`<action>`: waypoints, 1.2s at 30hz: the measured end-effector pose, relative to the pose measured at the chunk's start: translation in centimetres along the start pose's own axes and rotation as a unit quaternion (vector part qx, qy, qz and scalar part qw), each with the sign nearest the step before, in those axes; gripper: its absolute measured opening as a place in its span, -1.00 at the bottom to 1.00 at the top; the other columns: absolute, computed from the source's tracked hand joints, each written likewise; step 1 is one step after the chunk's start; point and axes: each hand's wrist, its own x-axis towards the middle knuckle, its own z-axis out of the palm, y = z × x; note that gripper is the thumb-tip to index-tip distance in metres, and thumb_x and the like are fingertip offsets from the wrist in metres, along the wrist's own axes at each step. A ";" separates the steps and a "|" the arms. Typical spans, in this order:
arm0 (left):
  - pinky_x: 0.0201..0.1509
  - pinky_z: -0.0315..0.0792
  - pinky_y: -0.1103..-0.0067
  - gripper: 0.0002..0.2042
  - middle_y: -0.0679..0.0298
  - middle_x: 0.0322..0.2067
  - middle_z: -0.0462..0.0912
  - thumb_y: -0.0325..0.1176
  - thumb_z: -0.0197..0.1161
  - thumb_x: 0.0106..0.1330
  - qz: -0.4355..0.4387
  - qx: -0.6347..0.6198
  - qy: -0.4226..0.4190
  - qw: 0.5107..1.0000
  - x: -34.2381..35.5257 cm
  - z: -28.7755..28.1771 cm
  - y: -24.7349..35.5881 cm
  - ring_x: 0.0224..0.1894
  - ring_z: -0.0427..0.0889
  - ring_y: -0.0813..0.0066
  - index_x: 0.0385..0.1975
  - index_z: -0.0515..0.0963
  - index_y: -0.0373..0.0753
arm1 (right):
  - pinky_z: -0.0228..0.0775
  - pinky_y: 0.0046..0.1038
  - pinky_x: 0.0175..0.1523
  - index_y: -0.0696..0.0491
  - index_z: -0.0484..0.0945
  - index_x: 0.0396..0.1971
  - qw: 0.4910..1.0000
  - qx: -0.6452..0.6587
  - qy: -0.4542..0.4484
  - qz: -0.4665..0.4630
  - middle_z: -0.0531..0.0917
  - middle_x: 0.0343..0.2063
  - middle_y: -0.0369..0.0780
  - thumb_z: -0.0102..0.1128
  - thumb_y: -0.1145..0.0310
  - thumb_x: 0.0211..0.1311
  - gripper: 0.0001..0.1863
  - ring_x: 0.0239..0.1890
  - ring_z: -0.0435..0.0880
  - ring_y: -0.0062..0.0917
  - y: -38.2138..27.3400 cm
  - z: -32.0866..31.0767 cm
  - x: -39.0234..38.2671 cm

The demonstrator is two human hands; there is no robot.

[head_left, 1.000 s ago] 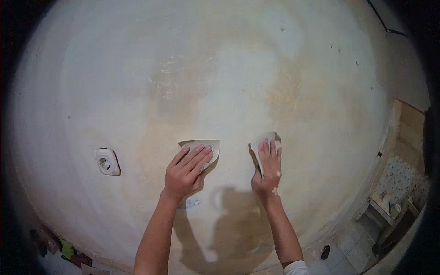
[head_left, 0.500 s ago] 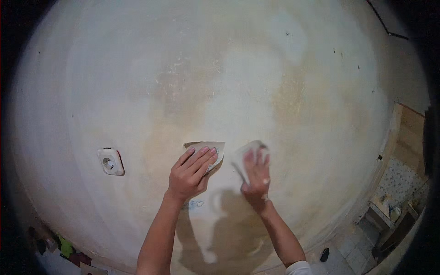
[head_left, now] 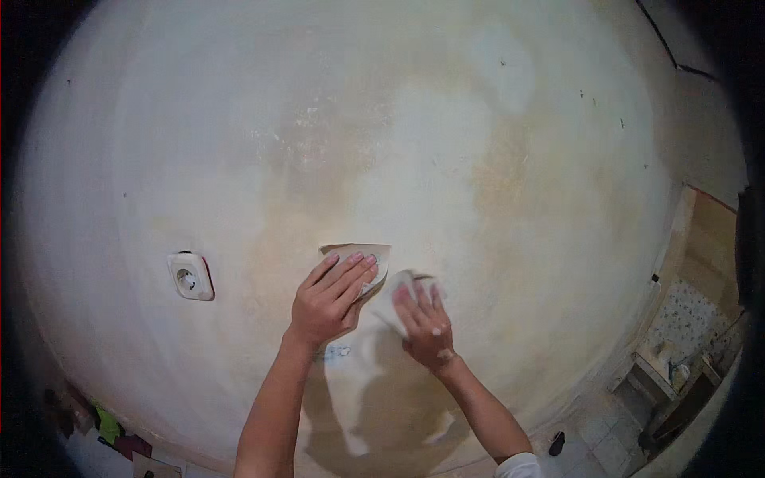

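A patchy plastered wall [head_left: 430, 167], pale with yellowish stains, faces me. With fingers stretched out, my left hand [head_left: 325, 299] holds a light sheet of sandpaper [head_left: 381, 255] at the wall. The sheet's upper edge stands a little off the surface, and its lower side curls under my fingers. Just to the right and slightly lower, my right hand [head_left: 426, 327] has another pale piece of sandpaper [head_left: 382, 307] under its fingers, pressed to the wall; motion blurs it. White dust spots mark the right hand. My thumbs are mostly hidden.
A white power socket [head_left: 190, 277] sits on the wall to the left. Below the left hand is a small blue mark [head_left: 338, 351]. Low at the right are a wooden stand [head_left: 655, 373] and a dark object [head_left: 557, 443] on the tiled floor. Coloured items [head_left: 109, 424] lie at lower left.
My right hand has slid down and to the left along the wall with its sandpaper, closer to my left hand. The left hand and its sheet have stayed nearly in place.
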 end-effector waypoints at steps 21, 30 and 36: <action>0.25 0.30 0.43 -0.62 0.38 0.00 0.58 -0.50 0.18 0.03 0.000 0.003 0.008 1.000 0.0 -0.1 0.1 0.09 0.52 0.50 -0.07 0.57 -0.12 | -0.11 0.00 0.39 0.09 0.30 0.20 0.987 -0.097 0.116 0.050 0.31 0.24 -0.11 0.11 0.65 -0.29 -0.19 0.34 0.14 -0.13 3.4 -4.0 2.7; 0.26 0.29 0.44 -0.60 0.38 0.00 0.58 -0.49 0.19 0.01 -0.005 0.006 0.004 1.000 -0.2 -0.4 -0.1 0.09 0.52 0.50 -0.06 0.56 -0.13 | -0.07 0.01 0.38 0.02 0.37 0.16 0.986 -0.060 -0.155 -0.016 0.33 0.24 -0.21 0.27 0.58 -0.42 -0.14 0.34 0.17 -0.20 1.5 -4.0 1.7; 0.25 0.29 0.44 -0.61 0.38 0.00 0.58 -0.49 0.20 0.01 0.000 0.002 0.009 1.000 0.2 -0.1 0.1 0.09 0.52 0.49 -0.08 0.57 -0.15 | -0.07 0.04 0.37 0.09 0.33 0.18 0.993 -0.075 0.087 0.010 0.31 0.25 -0.15 0.13 0.69 -0.36 -0.16 0.36 0.12 -0.19 2.4 -2.2 1.7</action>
